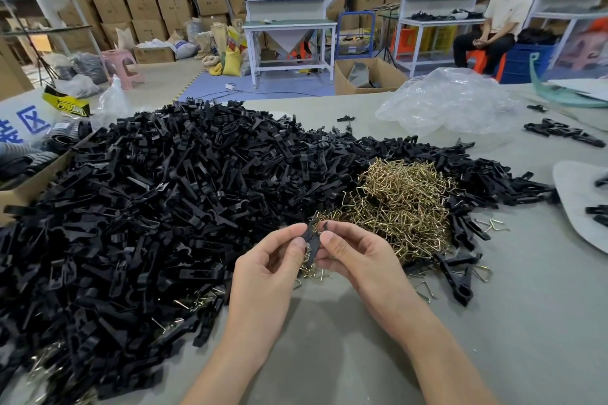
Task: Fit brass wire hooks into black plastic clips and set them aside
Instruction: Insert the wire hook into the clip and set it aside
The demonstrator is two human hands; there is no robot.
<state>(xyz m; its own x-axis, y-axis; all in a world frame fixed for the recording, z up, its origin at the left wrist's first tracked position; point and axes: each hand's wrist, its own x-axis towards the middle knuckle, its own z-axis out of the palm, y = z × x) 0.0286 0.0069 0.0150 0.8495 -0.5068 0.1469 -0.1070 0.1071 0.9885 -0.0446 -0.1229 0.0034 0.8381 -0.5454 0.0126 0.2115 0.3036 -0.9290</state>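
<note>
A black plastic clip (312,242) is held upright between both hands, just above the table's near centre. My left hand (271,270) pinches its left side with thumb and forefinger. My right hand (353,255) pinches its right side the same way. Whether a brass hook sits in this clip cannot be made out. Behind the hands lies a heap of brass wire hooks (399,202). A very large pile of black clips (148,207) covers the table's left half and runs behind the hooks.
A few loose hooks (427,289) and a clip pair (455,276) lie right of my right hand. A crumpled clear plastic bag (450,102) sits at the far right. A cardboard box edge (29,186) is at the left. A seated person (496,20) is beyond the grey table (362,355).
</note>
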